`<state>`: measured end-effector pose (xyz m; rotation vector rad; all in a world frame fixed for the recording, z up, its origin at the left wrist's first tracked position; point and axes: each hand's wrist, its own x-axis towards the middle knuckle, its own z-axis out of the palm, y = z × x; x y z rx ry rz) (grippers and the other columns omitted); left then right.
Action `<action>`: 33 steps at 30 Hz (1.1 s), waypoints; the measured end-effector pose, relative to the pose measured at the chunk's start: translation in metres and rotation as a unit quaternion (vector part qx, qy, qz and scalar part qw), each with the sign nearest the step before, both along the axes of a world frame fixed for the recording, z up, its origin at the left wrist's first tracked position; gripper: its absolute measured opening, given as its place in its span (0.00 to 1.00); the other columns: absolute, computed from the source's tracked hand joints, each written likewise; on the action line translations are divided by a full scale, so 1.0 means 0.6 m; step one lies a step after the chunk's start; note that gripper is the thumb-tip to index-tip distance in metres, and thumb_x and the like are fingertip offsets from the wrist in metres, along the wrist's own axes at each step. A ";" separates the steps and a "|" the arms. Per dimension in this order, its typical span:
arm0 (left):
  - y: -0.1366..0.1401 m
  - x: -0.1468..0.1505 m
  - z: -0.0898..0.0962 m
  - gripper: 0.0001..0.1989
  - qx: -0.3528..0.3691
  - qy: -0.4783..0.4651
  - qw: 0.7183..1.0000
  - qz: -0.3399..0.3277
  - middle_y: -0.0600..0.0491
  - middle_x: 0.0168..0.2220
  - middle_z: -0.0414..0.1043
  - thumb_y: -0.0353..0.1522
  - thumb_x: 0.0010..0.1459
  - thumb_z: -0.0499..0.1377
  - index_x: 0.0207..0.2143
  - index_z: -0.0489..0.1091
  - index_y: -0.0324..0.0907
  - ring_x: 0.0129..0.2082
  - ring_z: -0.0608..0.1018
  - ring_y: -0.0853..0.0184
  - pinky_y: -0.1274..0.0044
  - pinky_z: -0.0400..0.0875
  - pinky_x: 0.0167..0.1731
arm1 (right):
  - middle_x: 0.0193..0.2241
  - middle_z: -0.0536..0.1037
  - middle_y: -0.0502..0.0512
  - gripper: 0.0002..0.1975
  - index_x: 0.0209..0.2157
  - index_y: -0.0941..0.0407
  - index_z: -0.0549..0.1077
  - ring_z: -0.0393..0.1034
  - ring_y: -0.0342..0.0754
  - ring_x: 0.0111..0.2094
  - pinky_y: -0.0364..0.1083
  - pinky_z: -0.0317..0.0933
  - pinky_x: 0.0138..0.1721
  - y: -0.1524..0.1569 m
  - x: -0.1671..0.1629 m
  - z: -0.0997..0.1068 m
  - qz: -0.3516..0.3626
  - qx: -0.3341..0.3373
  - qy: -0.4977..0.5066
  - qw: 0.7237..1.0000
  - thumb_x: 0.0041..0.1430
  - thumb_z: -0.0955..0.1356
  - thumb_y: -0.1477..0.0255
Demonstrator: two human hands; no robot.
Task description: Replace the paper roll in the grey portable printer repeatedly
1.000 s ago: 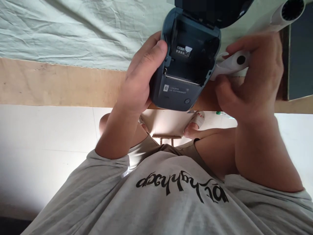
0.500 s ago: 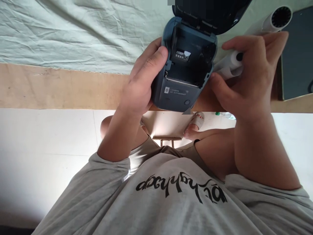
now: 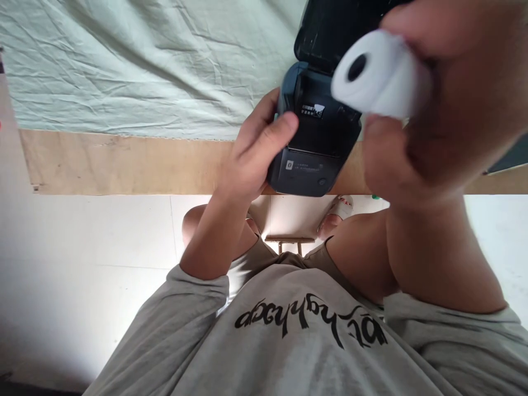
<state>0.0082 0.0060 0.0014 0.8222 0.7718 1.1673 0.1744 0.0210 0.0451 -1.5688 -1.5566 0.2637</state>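
Observation:
A dark blue portable label printer (image 3: 307, 173) is tilted up near the table's front edge, its black lid (image 3: 322, 33) swung up. Its paper bay (image 3: 325, 132) shows a small printed sticker inside and no roll. My left hand (image 3: 258, 148) grips the printer's left side, thumb over the rim. My right hand (image 3: 445, 110), blurred by motion, holds a white paper roll (image 3: 379, 77) between thumb and fingers. The roll's dark core hole faces left, and it hangs over the bay's upper right corner, hiding part of lid and bay.
A wrinkled pale green cloth (image 3: 144, 66) covers the table behind its bare wooden front edge (image 3: 124, 165). At the right, a dark flat object (image 3: 511, 157) is partly hidden by my right hand. Below the edge are my legs and a small wooden stool (image 3: 289, 240).
My right hand has picked up the white paper roll from beside the printer and raised it to the bay's upper right. My left hand keeps hold of the printer.

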 end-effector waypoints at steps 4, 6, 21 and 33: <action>-0.001 -0.009 -0.003 0.15 0.033 0.023 0.998 -0.038 0.53 0.45 0.69 0.42 0.60 0.56 0.44 0.67 0.43 0.51 0.70 0.67 0.81 0.62 0.53 | 0.47 0.70 0.53 0.21 0.50 0.59 0.67 0.70 0.44 0.46 0.46 0.67 0.48 -0.015 -0.001 0.000 0.218 0.039 -0.264 0.939 0.55 0.63 0.69; -0.001 -0.010 -0.002 0.13 0.037 0.023 0.998 -0.041 0.53 0.44 0.68 0.40 0.60 0.55 0.42 0.68 0.43 0.50 0.70 0.68 0.81 0.62 0.52 | 0.45 0.71 0.53 0.17 0.46 0.59 0.66 0.72 0.46 0.45 0.46 0.67 0.43 -0.016 0.002 -0.006 0.195 0.032 -0.275 0.941 0.54 0.64 0.69; -0.003 -0.014 -0.024 0.36 0.054 0.013 0.997 -0.054 0.56 0.45 0.66 0.30 0.50 0.63 0.58 0.52 0.54 0.41 0.72 0.70 0.81 0.65 0.36 | 0.28 0.72 0.48 0.13 0.27 0.56 0.69 0.68 0.40 0.36 0.48 0.62 0.41 -0.017 0.016 -0.026 0.314 0.110 -0.093 0.938 0.56 0.61 0.62; 0.034 -0.021 -0.083 0.34 0.214 -0.036 0.971 -0.103 0.57 0.56 0.62 0.40 0.47 0.63 0.58 0.58 0.56 0.53 0.72 0.63 0.75 0.73 0.49 | 0.49 0.62 0.51 0.19 0.49 0.56 0.59 0.68 0.39 0.47 0.41 0.66 0.43 0.015 0.028 -0.062 0.241 0.031 0.272 0.931 0.54 0.58 0.68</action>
